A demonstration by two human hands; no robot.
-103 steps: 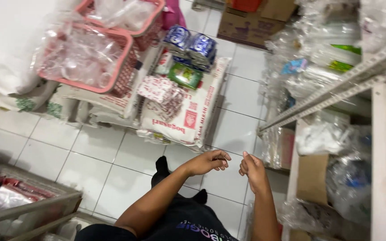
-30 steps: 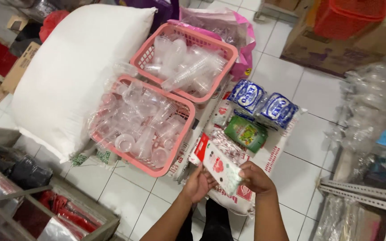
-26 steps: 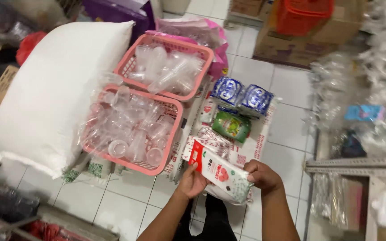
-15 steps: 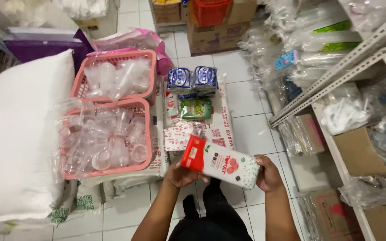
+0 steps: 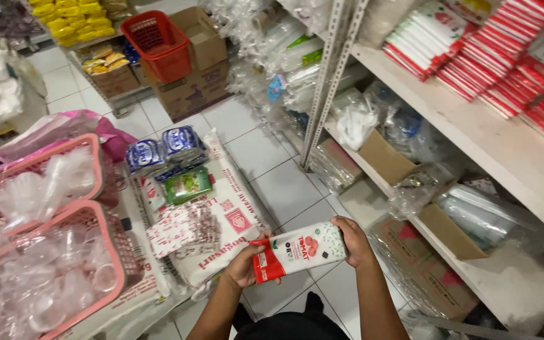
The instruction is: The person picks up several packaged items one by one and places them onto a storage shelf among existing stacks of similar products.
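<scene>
The person's body is cut off at the bottom edge; only the two forearms and a dark strip of clothing show. The contents of the pink baskets [image 5: 105,277] at 8 o'clock are a blur of clear plastic cups, hard to count, and the bags on the lower shelf [image 5: 467,145] at 3 o'clock are too crumpled to tell apart.

The packet [image 5: 300,250] is a long soft pack, white along most of its length with a red end on the left, and a red tomato picture on its face. It lies roughly level, tilted up slightly to the right, held above the tiled floor [image 5: 284,189] just below the frame's centre, at 6 o'clock.

The left hand [image 5: 247,264] wraps the red end, its grip closed around it with the thumb on top. The right hand [image 5: 352,240] cups the white end from behind, fingers curled over the upper edge, grip closed on the pack. Both forearms rise from the bottom edge and converge on it.

A white sack [image 5: 221,226] lies on the floor at 9 o'clock of the hands.
</scene>
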